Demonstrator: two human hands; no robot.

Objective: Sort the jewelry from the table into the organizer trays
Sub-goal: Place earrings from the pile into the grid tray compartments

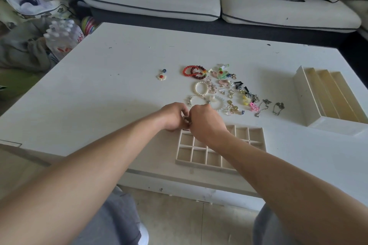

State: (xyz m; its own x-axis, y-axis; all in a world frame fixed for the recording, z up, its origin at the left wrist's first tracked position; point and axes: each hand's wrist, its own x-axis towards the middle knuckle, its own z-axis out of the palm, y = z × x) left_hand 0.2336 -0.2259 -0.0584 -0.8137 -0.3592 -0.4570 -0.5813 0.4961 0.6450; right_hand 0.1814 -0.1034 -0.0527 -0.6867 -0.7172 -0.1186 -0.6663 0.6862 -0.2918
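Pinching something tiny together mid-frame, the left hand (175, 116) and right hand (205, 123) hover over the grid tray (256, 141); the piece looks light and slippery, best held by fingertips, while jewelry (225, 87) lies beyond on the tabletop (119, 55).

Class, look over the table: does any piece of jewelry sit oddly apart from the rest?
Yes. The flower charm lies alone, left of the red bead bracelets and away from the main cluster, so it could be missed.
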